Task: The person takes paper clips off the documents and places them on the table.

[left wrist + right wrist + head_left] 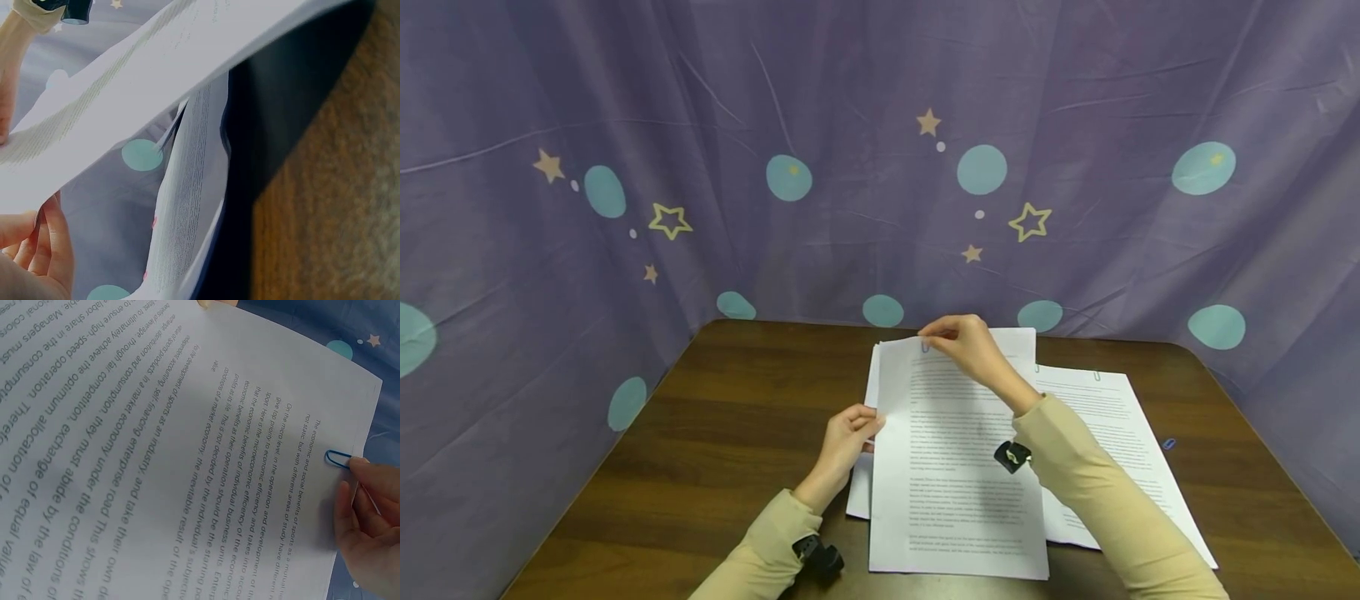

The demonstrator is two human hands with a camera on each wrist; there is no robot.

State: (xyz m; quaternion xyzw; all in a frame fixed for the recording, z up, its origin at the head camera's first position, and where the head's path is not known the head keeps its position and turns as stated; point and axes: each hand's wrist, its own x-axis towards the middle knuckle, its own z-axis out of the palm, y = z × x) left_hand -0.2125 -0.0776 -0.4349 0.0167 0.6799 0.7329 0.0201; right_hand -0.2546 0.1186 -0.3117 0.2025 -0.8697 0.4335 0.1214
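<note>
A printed paper stack (958, 500) is held up over other sheets, facing me. My right hand (966, 342) pinches a blue paper clip (337, 459) at the stack's top edge, thumb and fingertips gripping it together with the paper. On the stack's left edge, about halfway down, my left hand (846, 442) pinches the paper between thumb and fingers. The left wrist view shows this left hand (44, 250) below the paper's edge. Beneath lies another stack of printed sheets (860, 487), mostly covered, with small pinkish-red spots along its edge in the left wrist view.
To the right, another printed stack (1120, 442) lies on the brown wooden table (722, 433), a green paper clip (1097, 376) at its top edge. A loose blue paper clip (1168, 444) rests beside it. A purple curtain (865, 100) hangs behind the table.
</note>
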